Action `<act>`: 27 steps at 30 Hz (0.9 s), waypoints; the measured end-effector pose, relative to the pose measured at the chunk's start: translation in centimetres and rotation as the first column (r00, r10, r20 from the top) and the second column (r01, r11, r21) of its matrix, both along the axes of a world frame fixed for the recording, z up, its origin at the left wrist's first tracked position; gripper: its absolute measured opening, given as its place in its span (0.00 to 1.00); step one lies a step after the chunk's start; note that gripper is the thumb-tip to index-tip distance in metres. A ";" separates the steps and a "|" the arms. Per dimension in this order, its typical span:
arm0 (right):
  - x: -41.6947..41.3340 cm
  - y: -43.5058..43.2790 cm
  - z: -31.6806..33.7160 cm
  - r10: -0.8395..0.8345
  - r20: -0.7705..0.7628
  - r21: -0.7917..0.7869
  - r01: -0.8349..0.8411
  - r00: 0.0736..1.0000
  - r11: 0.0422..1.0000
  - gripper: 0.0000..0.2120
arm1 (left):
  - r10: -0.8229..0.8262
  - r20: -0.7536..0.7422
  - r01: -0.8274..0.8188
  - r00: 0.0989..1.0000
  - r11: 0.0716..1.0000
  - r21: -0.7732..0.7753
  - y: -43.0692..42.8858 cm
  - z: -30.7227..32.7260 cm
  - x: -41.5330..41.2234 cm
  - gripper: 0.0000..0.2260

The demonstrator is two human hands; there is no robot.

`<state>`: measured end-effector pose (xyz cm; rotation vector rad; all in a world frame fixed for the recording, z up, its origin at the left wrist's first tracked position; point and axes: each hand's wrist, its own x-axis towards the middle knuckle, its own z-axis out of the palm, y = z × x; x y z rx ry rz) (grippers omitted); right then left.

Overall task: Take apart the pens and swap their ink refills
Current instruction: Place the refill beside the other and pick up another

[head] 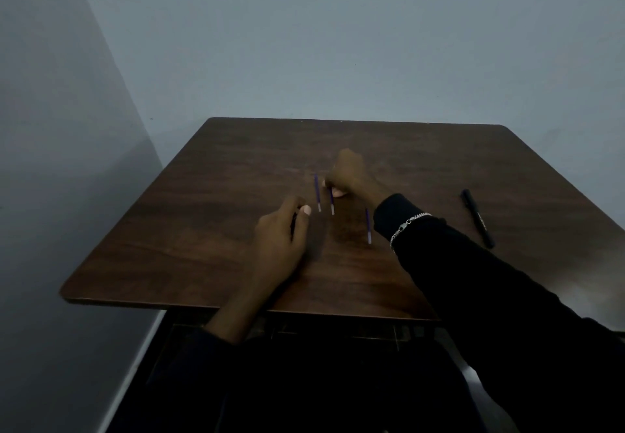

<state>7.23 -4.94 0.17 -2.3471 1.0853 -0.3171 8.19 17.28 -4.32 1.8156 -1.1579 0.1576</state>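
Refills are out on the table: your right hand [348, 175] is curled down with its fingertips pinching the far end of the middle refill [331, 201], which lies flat on the wood with its pale tip toward you. Just to its left lies a second refill [317, 193], untouched and roughly parallel, and a third refill [368, 226] rests nearer you, beside your right sleeve [473, 280] and the bracelet [407, 221] on that wrist. Your left hand [282, 236] is closed around a dark pen barrel [293, 224], thumb pressed along it; most of the barrel is hidden by the fingers, so you can't tell which end is open. Well off to the right, one black pen [478, 217] lies whole on the table [203, 229]. By the look of it you're past the dismantling and at the swap itself. Next you would need to lift the pinched refill clear without rolling its neighbour, bring both hands together, and line its tip with the barrel's opening before sliding it in. In this dim light, aim carefully.
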 end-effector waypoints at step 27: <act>-6.4 -0.4 3.8 -0.080 0.139 0.054 0.073 0.987 0.996 0.14 | -0.045 -0.019 0.046 0.999 0.999 0.030 0.4 0.6 -0.6 0.09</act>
